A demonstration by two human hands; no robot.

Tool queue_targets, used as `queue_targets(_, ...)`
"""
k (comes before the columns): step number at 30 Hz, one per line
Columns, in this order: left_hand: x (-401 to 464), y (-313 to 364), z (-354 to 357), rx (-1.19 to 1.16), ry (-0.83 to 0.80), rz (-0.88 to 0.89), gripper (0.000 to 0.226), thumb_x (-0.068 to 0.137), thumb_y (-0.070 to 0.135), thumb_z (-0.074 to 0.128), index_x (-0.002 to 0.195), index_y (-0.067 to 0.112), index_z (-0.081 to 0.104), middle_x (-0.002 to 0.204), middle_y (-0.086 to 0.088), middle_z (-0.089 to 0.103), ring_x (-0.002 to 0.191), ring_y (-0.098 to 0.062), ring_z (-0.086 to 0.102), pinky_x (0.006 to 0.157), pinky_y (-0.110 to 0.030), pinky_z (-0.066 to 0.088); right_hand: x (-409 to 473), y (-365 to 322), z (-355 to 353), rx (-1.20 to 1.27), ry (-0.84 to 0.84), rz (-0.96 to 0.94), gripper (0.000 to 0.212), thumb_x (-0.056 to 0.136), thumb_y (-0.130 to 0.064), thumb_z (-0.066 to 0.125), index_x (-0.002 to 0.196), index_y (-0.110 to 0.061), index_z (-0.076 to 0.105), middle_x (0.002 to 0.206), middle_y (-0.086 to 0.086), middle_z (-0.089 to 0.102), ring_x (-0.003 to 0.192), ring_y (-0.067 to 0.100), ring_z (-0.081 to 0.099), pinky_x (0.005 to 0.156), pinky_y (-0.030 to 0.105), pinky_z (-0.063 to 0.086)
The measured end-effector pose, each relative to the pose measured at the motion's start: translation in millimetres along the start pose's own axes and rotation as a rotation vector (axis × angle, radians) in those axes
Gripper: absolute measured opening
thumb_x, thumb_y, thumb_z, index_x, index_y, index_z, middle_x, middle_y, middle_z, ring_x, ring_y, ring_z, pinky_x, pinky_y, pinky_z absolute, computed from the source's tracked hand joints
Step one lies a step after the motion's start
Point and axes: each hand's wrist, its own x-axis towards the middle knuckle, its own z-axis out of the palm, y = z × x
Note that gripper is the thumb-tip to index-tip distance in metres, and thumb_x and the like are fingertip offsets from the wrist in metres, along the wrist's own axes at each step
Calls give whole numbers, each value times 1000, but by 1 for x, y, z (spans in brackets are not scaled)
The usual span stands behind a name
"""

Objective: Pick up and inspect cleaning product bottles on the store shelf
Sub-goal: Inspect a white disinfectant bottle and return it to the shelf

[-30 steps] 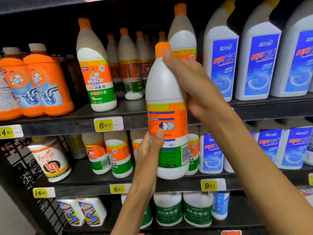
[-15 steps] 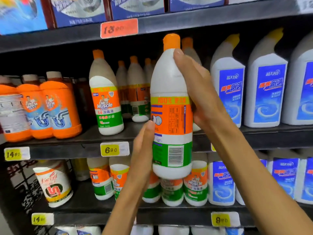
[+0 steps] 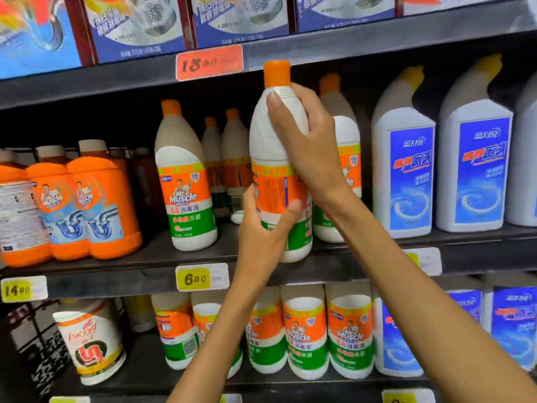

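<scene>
Head view: the shelf edge runs behind the bottle I hold upright. My right hand grips its shoulder, my left hand its base; I'd turn it slowly, keeping the label facing me.

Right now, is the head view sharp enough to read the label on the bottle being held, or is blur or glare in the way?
Head view: the held bottle is fairly sharp, but its small print is unreadable, partly covered by the left hand and right hand; the boxes on the top shelf are motion-smeared; edges bow from the wide-angle lens; the shelf recess is dark; no strong glare.
</scene>
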Motion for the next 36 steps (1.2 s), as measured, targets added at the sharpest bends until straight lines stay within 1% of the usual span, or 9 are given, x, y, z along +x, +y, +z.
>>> queue_targets(3, 0, -5, -2, -19, -25, -4, 83, 65, 57, 62, 132, 13, 42, 118, 4, 62, 101, 2, 61, 79, -9, 47, 2, 0, 1, -31, -45, -4, 29, 93, -27, 58, 118, -13, 56, 105, -5, 63, 97, 5, 61, 89, 27, 50)
queue_targets(9, -10, 0, -1, -12, 61, -18, 75, 63, 56, 68, 126, 21, 46, 111, 13, 63, 98, 3, 62, 79, -9, 47, 1, -3, 3, 28, -141, 68, 30, 95, -23, 55, 122, -10, 54, 111, 2, 63, 101, 10, 62, 89, 26, 51)
queue_targets(13, -24, 9, 4, 14, 169, -38, 86, 60, 66, 61, 133, 25, 40, 123, 8, 59, 110, -4, 58, 88, -17, 47, 2, -6, 5, 107, -189, 140, 24, 97, -25, 50, 118, -14, 56, 112, 5, 65, 102, 14, 64, 88, 26, 53)
queue_targets(18, -37, 20, 2, 55, 203, -54, 98, 67, 57, 72, 146, 30, 22, 144, 9, 41, 126, -5, 46, 103, -31, 44, 0, -9, 11, 117, -153, 163, 24, 98, -24, 48, 112, -9, 61, 105, 7, 67, 98, 17, 65, 88, 30, 53)
queue_targets(22, -41, 26, -7, 23, 237, -33, 87, 61, 47, 70, 140, 23, 41, 132, 4, 56, 115, -6, 57, 96, -34, 51, 2, -11, 17, 124, -190, 195, 26, 99, -24, 48, 111, -5, 62, 101, 7, 66, 94, 15, 63, 88, 31, 51)
queue_targets(27, -55, 24, -20, 3, 308, -86, 85, 58, 50, 73, 136, 28, 47, 129, -2, 57, 113, -17, 60, 92, -37, 53, -5, -1, 23, 139, -236, 298, 23, 99, -28, 46, 91, -13, 61, 91, 9, 64, 83, 14, 61, 73, 24, 51)
queue_targets(30, -42, 25, -23, 42, 301, -90, 87, 58, 49, 78, 136, 25, 48, 126, -4, 58, 113, -21, 59, 93, -40, 52, -1, 0, 26, 130, -204, 328, 28, 100, -32, 42, 98, -9, 59, 97, 14, 66, 90, 22, 65, 81, 32, 54)
queue_targets(33, -22, 27, -19, 129, 305, -51, 89, 60, 52, 79, 138, 25, 45, 126, -3, 58, 116, -22, 57, 97, -44, 48, 15, -2, 25, 100, -128, 329, 27, 100, -36, 41, 97, -14, 57, 98, 7, 67, 89, 16, 66, 82, 29, 55)
queue_targets(36, -9, 22, -7, 319, 357, 14, 89, 64, 51, 79, 140, 25, 41, 128, -1, 52, 119, -19, 49, 100, -45, 42, 29, -3, 25, -142, -46, 293, 33, 101, -39, 37, 104, -11, 55, 112, 11, 62, 104, 22, 60, 96, 42, 46)
